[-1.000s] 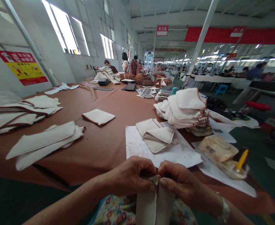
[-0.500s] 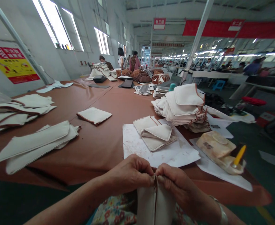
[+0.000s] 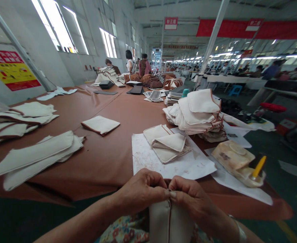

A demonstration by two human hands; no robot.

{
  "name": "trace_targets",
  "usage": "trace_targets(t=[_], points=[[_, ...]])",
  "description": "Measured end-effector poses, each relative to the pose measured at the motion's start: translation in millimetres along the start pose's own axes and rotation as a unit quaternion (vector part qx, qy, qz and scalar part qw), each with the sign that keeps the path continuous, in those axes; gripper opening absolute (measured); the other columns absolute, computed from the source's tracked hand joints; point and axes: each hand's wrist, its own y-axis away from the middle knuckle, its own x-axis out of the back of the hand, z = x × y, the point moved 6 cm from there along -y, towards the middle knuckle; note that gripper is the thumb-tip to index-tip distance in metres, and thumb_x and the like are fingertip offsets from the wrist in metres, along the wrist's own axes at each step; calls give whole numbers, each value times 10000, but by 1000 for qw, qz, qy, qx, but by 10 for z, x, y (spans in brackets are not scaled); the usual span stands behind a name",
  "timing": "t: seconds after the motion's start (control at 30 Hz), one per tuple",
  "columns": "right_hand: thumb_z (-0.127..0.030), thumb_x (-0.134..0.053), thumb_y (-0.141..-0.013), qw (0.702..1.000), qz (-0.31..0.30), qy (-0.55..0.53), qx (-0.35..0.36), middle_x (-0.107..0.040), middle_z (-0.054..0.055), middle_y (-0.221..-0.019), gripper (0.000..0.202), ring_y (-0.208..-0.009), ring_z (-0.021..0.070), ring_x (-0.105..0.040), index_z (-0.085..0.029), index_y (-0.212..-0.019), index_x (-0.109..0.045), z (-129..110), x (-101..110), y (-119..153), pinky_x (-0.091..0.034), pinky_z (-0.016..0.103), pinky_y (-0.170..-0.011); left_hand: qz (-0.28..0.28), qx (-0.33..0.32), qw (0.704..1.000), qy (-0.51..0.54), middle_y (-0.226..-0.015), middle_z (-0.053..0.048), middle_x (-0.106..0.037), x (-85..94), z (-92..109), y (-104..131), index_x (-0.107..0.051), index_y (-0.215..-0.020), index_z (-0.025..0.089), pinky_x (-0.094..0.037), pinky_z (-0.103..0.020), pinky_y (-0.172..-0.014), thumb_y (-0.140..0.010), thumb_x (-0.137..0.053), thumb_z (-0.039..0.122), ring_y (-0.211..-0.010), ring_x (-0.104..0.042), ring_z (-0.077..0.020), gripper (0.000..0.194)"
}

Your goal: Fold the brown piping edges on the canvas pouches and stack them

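Note:
Between my hands hangs a cream fabric piece (image 3: 158, 222) with a brown-edged seam down its middle, just in front of the table edge. My left hand (image 3: 145, 189) pinches its top at the left of the seam. From the right, my right hand (image 3: 189, 192) pinches the same top edge, the two thumbs meeting at the seam. Beyond them, a folded cream piece (image 3: 168, 143) lies on a white paper sheet (image 3: 143, 162) with brown crumbs on it. A tall stack of cream pieces with brown trim (image 3: 196, 113) stands behind to the right.
On the brown-covered table (image 3: 100, 162), more cream pieces (image 3: 39, 155) lie at the left, with a single one (image 3: 101, 125) near the middle. A stained plastic container (image 3: 232, 155) with a yellow-handled tool (image 3: 259, 167) sits at right. Several people are at the far end.
My thumbs have come closer together over the seam, closing the small gap between them. The view has shifted slightly; the things on the table stay put.

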Motion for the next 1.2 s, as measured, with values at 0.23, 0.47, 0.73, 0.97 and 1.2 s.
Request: trace_targets(t=[0.23,0.47,0.73,0.97,1.2], points=[[-331,-527,-894,993,44,106,26,-488,-15,-676,227,-621,122,-388,-162,-741,-536,-82,30,31,-319,223,-528,35,19,996,-83,-577,33,-500,-8,38,-4,-689,-719,108,-249,-206,-459,-735,-623,273,-536,-368,-91,179],[-302,-587,-856,983,95,151,52,-524,-11,-642,164,-592,133,-431,-155,-786,-611,-58,61,61,-337,243,-529,79,33,988,-125,-564,39,-487,-47,45,41,-651,-690,128,-253,-196,-431,-691,-565,230,-523,-368,-91,134],[-273,-560,-924,987,37,45,148,-567,3,-753,114,-677,142,-489,-195,-861,-613,-115,4,143,-399,243,-621,-41,8,992,122,-664,7,-573,-137,-26,58,-695,-743,112,-292,-199,-517,-707,-634,224,-602,-423,-100,132],[-114,-493,-924,925,43,212,311,-537,14,-760,155,-665,139,-519,-217,-937,-607,-343,-20,251,-389,231,-587,-86,42,976,198,-638,15,-486,-158,-127,73,-633,-746,112,-276,-223,-502,-781,-693,570,-540,-349,-88,463],[-54,-499,-875,885,36,302,353,-560,19,-777,203,-668,145,-512,-222,-969,-563,-319,-82,329,-383,240,-596,-89,41,988,120,-655,20,-493,-134,-110,71,-618,-732,110,-271,-225,-517,-698,-758,566,-563,-359,-89,479]])
